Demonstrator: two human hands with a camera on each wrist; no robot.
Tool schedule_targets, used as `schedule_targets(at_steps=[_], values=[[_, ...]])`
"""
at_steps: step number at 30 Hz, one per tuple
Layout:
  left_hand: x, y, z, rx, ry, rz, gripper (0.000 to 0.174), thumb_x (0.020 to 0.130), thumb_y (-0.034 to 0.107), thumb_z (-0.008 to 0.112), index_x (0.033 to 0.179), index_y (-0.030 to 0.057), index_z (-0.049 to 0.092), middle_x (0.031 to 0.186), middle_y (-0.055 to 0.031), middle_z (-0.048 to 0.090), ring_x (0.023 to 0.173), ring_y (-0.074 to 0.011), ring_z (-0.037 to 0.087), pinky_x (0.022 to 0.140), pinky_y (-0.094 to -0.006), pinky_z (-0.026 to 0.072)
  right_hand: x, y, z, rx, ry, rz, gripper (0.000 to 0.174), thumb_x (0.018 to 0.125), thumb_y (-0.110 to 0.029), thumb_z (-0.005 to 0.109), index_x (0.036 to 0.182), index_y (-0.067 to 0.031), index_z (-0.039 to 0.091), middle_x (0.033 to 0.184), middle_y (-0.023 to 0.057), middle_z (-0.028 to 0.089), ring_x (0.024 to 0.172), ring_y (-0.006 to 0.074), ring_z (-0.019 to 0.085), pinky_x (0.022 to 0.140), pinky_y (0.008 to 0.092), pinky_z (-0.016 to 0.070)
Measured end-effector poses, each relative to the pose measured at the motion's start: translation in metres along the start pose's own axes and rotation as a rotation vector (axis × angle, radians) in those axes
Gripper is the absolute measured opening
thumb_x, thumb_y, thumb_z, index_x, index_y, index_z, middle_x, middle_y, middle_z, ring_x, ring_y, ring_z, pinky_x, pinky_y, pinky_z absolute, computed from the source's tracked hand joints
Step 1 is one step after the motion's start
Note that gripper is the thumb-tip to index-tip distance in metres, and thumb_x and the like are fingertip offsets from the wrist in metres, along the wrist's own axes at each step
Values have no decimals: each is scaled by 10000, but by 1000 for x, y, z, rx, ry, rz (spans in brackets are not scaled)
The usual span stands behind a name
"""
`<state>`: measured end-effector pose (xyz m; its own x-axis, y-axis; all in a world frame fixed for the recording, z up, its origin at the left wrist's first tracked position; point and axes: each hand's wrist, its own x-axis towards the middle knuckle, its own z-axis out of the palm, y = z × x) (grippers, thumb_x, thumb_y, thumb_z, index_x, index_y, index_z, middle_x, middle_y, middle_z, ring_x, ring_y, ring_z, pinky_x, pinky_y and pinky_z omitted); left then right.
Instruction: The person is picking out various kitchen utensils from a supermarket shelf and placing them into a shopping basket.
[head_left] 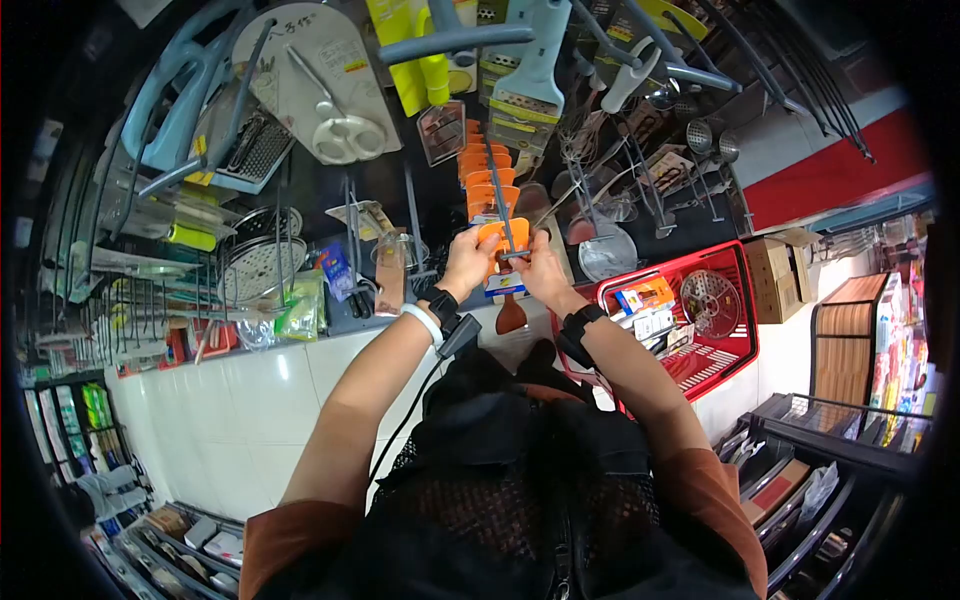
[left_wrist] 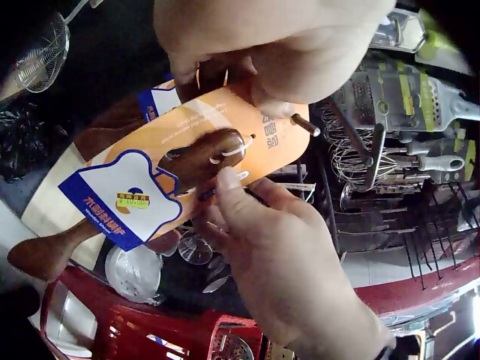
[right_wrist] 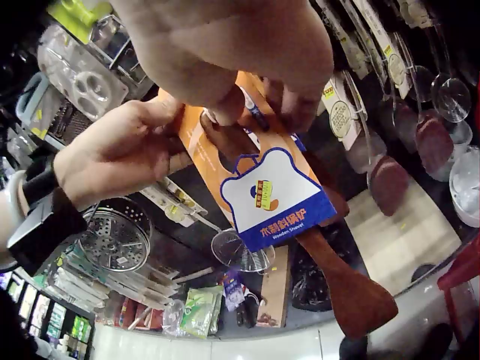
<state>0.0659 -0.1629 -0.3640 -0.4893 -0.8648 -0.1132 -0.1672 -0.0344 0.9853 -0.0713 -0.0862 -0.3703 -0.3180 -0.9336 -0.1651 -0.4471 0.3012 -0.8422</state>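
Both hands are on an orange packaging card [left_wrist: 279, 142] tied to a wooden spatula [right_wrist: 358, 301], labelled "Wooden Shovel" on its white and blue part. My left hand [head_left: 466, 264] pinches the card's left edge between thumb and fingers. On the opposite side my right hand [head_left: 543, 270] grips the card, its thumb pressed near the white tie at the dark handle [left_wrist: 196, 159]. A metal display hook [left_wrist: 306, 125] pokes out at the card's top end. More orange cards [head_left: 490, 178] hang in a row behind it. The spatula blade hangs below the card.
A red shopping basket [head_left: 742, 352] holding boxed goods and a round strainer [head_left: 711, 304] stands at right. Beside it is a cardboard box [head_left: 778, 280]. Hooks with graters, whisks [left_wrist: 351, 157] and ladles surround the hands. Steamer plates [head_left: 262, 262] hang at left.
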Motion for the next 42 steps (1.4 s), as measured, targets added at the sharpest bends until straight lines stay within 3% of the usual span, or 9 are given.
schedule_targets(at_steps=[13,29,31,32,33,36,37,38,42], values=[[27,-18,5,-86,170,14,201,914,168,510,1036,30,589,889,-27,614,795,-127,553,710,-270,451,-122,49,-82,68,184,110,403,769,-48,604,1146,-6,465,943,184,641,818,301,643,728,369,514],[-27,-20,-11,262,245,-175,443,874,82,555,1267,-6,371,1275,-151,412,1200,-242,395,997,-335,313,-191,309,-127,-117,348,1054,269,697,-107,651,947,-8,663,808,172,660,721,258,656,619,340,516],[-36,-21,-17,219,240,-188,431,860,101,577,1250,12,417,1256,-131,409,1175,-237,405,983,-340,327,-173,318,-125,63,461,1279,380,759,-140,558,1071,76,573,1062,267,603,1021,354,597,837,389,493],[-40,-18,-20,263,195,-197,429,850,109,591,1240,20,436,1235,-125,405,1152,-234,415,975,-342,334,-182,425,-84,-705,161,904,132,714,-138,625,798,-62,693,813,161,669,746,280,665,618,372,536],[-44,-15,-23,308,152,-207,427,839,116,605,1229,29,454,1213,-118,402,1130,-230,426,968,-344,341,-169,499,-50,-804,324,1074,135,696,-115,637,812,-89,701,816,140,676,767,271,669,639,377,535],[-62,11,-20,443,95,-200,405,819,136,631,1194,51,504,1175,-106,394,1084,-219,438,957,-333,352,-188,418,-103,-603,265,1115,185,658,-117,694,840,-88,697,860,125,682,817,262,670,664,377,532],[-66,22,-16,482,77,-212,402,814,134,635,1188,55,510,1175,-106,394,1080,-216,439,955,-330,352,-164,331,-133,-801,-295,814,283,626,-157,747,894,-83,692,921,104,684,865,251,666,668,380,527],[-68,31,-12,518,66,-212,375,808,109,636,1163,62,523,1174,-100,396,1078,-212,440,952,-325,353,-159,343,-122,-788,-301,801,283,626,-157,747,894,-83,692,921,104,684,865,251,666,668,380,527],[-76,59,5,555,-16,-180,310,815,65,622,1114,49,542,1126,-81,476,1045,-181,476,918,-302,374,-169,426,-88,175,590,1358,213,705,-83,673,887,28,657,864,129,676,793,257,668,625,349,519]])
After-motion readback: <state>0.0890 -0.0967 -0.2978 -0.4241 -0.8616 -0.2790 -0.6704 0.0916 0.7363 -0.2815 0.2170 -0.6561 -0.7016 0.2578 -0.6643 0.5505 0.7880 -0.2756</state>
